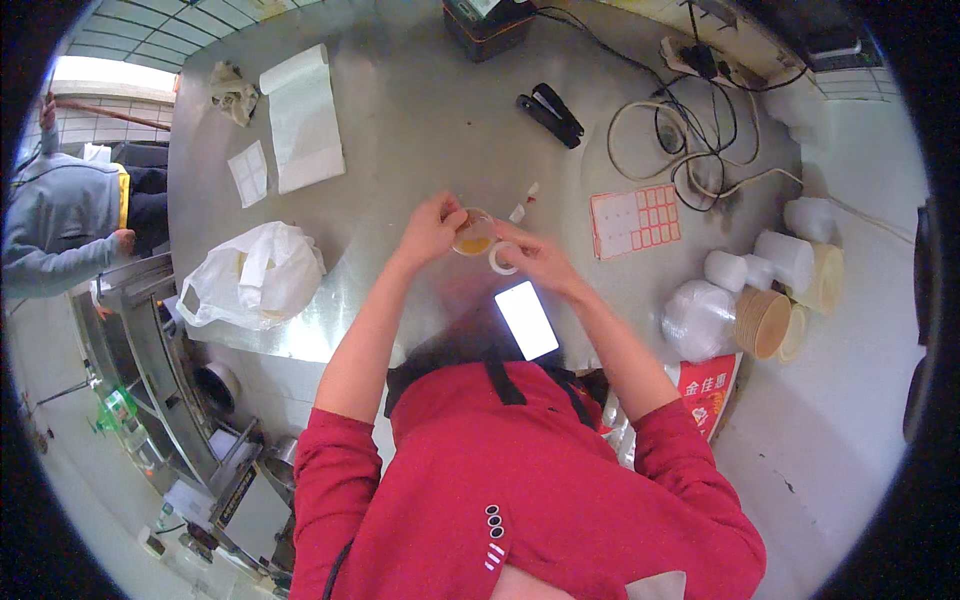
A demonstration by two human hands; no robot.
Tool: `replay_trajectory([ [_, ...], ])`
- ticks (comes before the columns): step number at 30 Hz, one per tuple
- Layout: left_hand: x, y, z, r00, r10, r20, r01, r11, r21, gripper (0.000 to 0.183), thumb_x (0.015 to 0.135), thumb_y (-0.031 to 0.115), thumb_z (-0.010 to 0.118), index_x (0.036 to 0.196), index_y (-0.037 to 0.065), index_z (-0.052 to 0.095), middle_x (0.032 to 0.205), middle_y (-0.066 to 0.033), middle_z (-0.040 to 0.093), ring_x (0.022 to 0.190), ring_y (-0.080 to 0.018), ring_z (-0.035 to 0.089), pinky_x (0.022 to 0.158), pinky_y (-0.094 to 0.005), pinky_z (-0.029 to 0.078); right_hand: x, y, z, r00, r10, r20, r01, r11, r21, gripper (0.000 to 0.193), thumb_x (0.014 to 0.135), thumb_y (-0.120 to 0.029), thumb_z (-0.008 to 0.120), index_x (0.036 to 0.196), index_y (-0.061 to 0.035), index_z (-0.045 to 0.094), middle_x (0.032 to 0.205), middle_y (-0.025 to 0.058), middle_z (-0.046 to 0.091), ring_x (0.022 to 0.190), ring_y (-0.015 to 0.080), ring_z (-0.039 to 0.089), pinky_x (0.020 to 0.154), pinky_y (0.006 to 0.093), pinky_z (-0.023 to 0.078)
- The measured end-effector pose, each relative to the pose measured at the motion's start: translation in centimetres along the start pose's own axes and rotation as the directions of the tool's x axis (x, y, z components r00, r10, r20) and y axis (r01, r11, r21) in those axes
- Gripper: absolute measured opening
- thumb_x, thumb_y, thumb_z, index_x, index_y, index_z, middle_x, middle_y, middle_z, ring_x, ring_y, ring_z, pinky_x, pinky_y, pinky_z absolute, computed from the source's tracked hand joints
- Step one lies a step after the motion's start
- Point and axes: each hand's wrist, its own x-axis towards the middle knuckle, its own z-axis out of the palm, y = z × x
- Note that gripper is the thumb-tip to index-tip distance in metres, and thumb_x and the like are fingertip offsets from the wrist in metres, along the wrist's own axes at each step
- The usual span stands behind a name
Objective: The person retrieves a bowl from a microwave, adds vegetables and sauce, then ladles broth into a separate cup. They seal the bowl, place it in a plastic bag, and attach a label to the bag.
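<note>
My left hand point(433, 230) grips the rim of a small clear round tub point(474, 232), which has something yellow-orange in it. Close against the tub's right side is a small white ring that looks like a roll of tape point(494, 262), with the fingers of my right hand point(543, 265) closed on it. Both hands are over the metal table, and my fingers hide part of each thing. Just nearer to me lies a phone point(526, 320) with a bright white screen. Small red-and-white scraps point(518, 212) lie beyond my right hand.
Farther off are a black stapler point(552, 115), a sheet of red-edged labels point(635, 221) and tangled cables point(690, 140). Stacked bowls point(762, 323) and lids line the right wall. At left are a white plastic bag point(262, 275) and a paper stack point(303, 125). Another person point(65, 215) stands beyond.
</note>
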Motion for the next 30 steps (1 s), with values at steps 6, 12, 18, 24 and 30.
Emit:
replay_trajectory([
  [6, -2.8, 3.5, -0.4, 0.983, -0.151, 0.1, 0.172, 0.948, -0.267, 0.024, 0.096, 0.03, 0.059, 0.105, 0.008, 0.057, 0.081, -0.0053, 0.064, 0.062, -0.0107, 0.055, 0.049, -0.0257, 0.042, -1.0, -3.5, -0.7, 0.995, -0.006, 0.095, -0.005, 0.992, 0.122, 0.049, 0.098, -0.027, 0.055, 0.141, -0.0038, 0.048, 0.146, 0.0053, 0.047, 0.125, 0.0141, 0.047, 0.105, 0.0286, 0.038],
  [12, -3.1, 4.0, -0.4, 0.992, -0.013, 0.128, 0.043, 0.97, -0.237, 0.035, 0.098, 0.038, 0.054, 0.105, 0.006, 0.066, 0.087, -0.0021, 0.064, 0.067, -0.0081, 0.053, 0.057, -0.0254, 0.043, -1.2, -8.0, -0.4, 0.98, -0.008, 0.201, -0.004, 0.998, 0.058, 0.048, 0.097, -0.026, 0.056, 0.14, -0.0043, 0.05, 0.138, 0.0036, 0.054, 0.119, 0.0112, 0.05, 0.101, 0.0292, 0.041],
  [18, -2.0, 1.3, 2.5, 0.942, -0.001, -0.335, -0.112, 0.941, -0.32, 0.036, 0.098, 0.038, 0.055, 0.111, 0.006, 0.065, 0.094, 0.0008, 0.063, 0.075, -0.0091, 0.053, 0.061, -0.0259, 0.044, -1.8, -4.0, 6.4, 0.933, -0.164, -0.321, 0.234, 0.953, 0.193, 0.046, 0.096, -0.024, 0.058, 0.134, 0.0001, 0.054, 0.144, 0.0103, 0.047, 0.125, 0.0146, 0.048, 0.102, 0.0288, 0.041],
  [24, -4.9, 2.4, 1.3, 0.982, -0.167, -0.091, 0.097, 0.852, -0.514, 0.04, 0.096, 0.04, 0.057, 0.118, 0.007, 0.058, 0.096, -0.0015, 0.065, 0.083, -0.012, 0.059, 0.074, -0.0277, 0.049, -1.1, -4.2, 2.2, 0.997, -0.078, 0.022, 0.077, 0.995, 0.069, 0.047, 0.097, -0.026, 0.058, 0.136, -0.0013, 0.053, 0.145, 0.0116, 0.047, 0.128, 0.0162, 0.046, 0.097, 0.0292, 0.046],
  [30, -2.8, 1.9, -0.5, 0.992, -0.011, -0.122, -0.044, 0.896, -0.442, 0.035, 0.098, 0.037, 0.055, 0.115, 0.007, 0.059, 0.094, -0.0026, 0.065, 0.085, -0.0138, 0.059, 0.078, -0.0291, 0.05, -0.9, -6.0, 5.8, 0.983, -0.114, -0.143, 0.134, 0.981, 0.141, 0.045, 0.096, -0.023, 0.058, 0.135, -0.0028, 0.054, 0.146, 0.0132, 0.046, 0.127, 0.0173, 0.048, 0.1, 0.0303, 0.043],
])
